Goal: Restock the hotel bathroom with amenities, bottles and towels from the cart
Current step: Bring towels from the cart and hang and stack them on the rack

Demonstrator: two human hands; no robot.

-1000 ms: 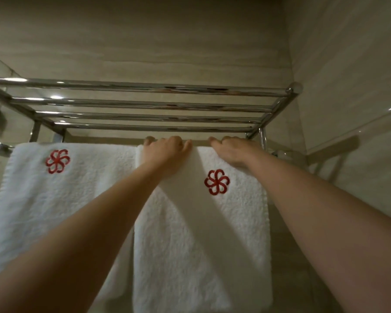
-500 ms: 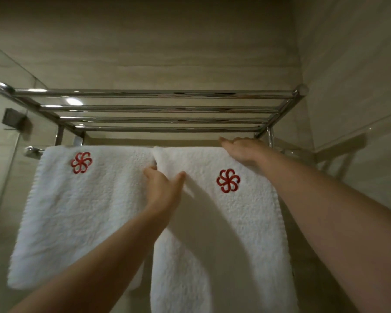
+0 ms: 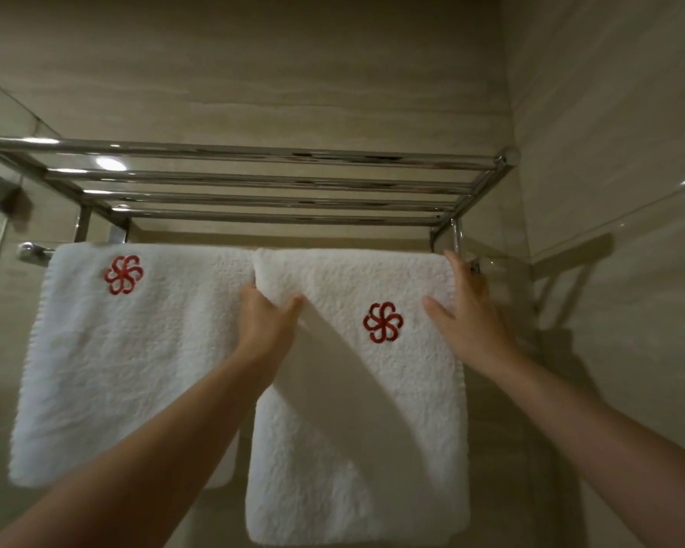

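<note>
right towel [image 3: 412, 409] | left hand [image 3: 267, 322] pinches its left edge | right hand [image 3: 471, 314] flat on right edge

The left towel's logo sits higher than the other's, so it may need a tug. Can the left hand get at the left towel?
Probably yes. The left hand pinches the right towel at its left edge, right beside the left towel; nothing lies between them, though it must let go first.

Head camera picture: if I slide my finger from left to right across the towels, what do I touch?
Chrome bar end → left towel → left grip → right towel → right grip.
</note>
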